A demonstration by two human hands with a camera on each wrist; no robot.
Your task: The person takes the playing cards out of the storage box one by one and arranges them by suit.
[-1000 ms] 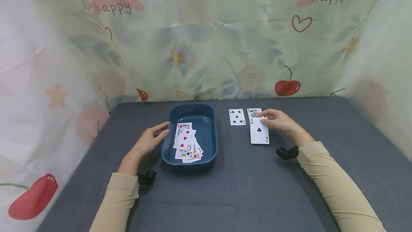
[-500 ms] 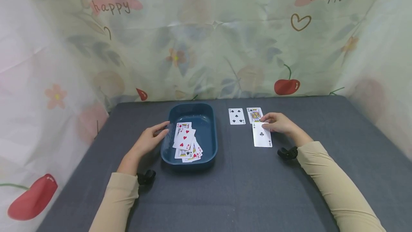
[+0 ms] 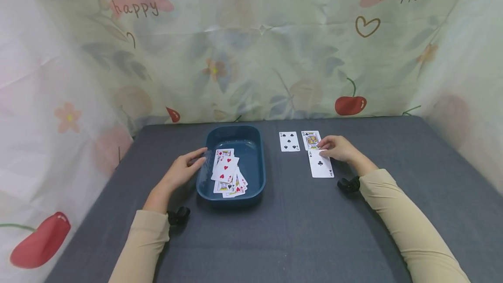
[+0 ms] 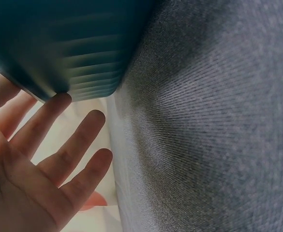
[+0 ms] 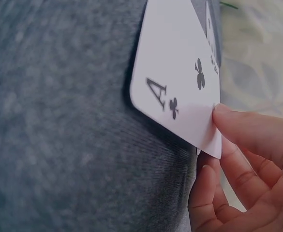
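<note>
My right hand (image 3: 342,150) pinches the ace of clubs (image 3: 321,167) at its upper right corner, thumb on the face and fingers behind, as the right wrist view shows. The card lies just below a king (image 3: 311,139), face up on the cloth, its lower edge close to the ace. Left of the king is a five of spades (image 3: 289,142). At the left side of a dark blue tray (image 3: 253,174) is my left hand (image 3: 180,170), fingers extended and resting at the rim. Several face-up cards (image 3: 225,169) overlap inside the tray, a three of hearts on top.
A dark grey cloth (image 3: 298,230) covers the table. A patterned curtain (image 3: 251,73) hangs along the back edge and both sides. Each wrist carries a black camera band.
My right hand has moved the ace of clubs slightly right and down, uncovering more of the king; over the last half second it shifts only a little. My left hand stays at the tray.
</note>
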